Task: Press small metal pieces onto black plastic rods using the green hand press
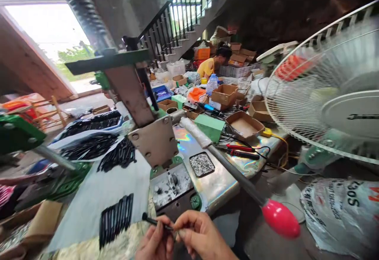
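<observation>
Both my hands meet at the bottom centre, in front of a hand press (154, 141). My left hand (156, 243) and my right hand (199, 234) pinch a thin black rod (154, 221) between their fingertips; the rod points left and has a small knob at its end. A row of similar black rods (115, 218) lies on a white sheet (97, 196) just left of my hands. The press's base plate (170, 185) is right above my fingers. Its long lever, ending in a red knob (280, 218), slants down to the right.
Piles of black rods (91, 135) lie at the back left. A small tray of metal bits (201, 164) sits on the shiny table. Cardboard boxes (244, 125), red pliers (241, 149), a standing fan (328, 90) at right, a printed sack (343, 208). A person (211, 64) sits far back.
</observation>
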Demonstrator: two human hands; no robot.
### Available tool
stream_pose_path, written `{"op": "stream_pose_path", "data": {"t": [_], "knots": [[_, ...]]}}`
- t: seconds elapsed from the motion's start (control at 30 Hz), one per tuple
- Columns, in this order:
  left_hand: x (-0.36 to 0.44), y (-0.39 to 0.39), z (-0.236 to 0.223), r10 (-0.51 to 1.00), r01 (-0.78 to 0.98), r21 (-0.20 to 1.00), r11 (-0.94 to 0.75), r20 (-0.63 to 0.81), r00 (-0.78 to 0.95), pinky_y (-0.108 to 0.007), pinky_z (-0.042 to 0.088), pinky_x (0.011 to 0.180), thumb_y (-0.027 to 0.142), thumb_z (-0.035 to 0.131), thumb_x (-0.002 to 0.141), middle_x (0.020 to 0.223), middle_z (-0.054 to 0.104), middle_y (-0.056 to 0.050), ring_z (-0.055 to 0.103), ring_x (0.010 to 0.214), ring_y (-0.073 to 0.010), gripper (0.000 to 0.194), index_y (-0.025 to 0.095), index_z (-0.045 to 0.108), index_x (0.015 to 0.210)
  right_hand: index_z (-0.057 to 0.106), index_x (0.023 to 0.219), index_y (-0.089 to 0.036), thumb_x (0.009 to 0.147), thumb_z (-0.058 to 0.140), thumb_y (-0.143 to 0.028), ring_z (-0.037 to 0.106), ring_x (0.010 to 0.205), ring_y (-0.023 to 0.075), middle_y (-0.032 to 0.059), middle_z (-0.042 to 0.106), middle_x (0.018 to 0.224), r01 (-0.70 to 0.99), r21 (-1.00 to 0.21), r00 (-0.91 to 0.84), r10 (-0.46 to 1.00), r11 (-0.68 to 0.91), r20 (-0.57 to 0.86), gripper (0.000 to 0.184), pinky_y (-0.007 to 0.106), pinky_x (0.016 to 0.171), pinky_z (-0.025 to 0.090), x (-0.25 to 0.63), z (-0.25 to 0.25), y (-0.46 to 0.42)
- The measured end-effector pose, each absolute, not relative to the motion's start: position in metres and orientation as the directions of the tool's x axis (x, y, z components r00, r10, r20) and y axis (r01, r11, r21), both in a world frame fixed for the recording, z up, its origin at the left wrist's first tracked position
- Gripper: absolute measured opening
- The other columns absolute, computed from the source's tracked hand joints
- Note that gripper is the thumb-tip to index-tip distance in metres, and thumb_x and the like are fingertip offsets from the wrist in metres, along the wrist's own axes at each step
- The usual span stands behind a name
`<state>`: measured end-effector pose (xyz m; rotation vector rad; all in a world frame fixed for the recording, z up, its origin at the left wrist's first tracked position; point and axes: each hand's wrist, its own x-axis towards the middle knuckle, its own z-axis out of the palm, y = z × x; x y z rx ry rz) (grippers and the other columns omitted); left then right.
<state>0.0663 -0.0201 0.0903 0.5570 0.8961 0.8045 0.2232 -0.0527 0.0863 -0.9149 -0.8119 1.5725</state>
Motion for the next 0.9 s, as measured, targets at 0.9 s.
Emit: {"op": "stream_pose_path", "data": {"t": [0.9], "knots": [[0.053,-0.026,0.104,0.883,-0.462,0.771,0.437,-0.271,0.382,-0.016,0.041,0.048,0.042,0.072,0.081,0.063,0.063,0.0,0.052,0.049,-0.0056,0.028,0.014,0.067,0.087,0.051,0.077,-0.019,0.074,0.078,-0.05,0.038,0.037,0.0022,-0.0036,0.062,0.062,-0.389,-0.872,-0.104,0.954,-0.298,-0.28,0.041,0.013,0.037,0.031,0.206,0.098,-0.05]]}}
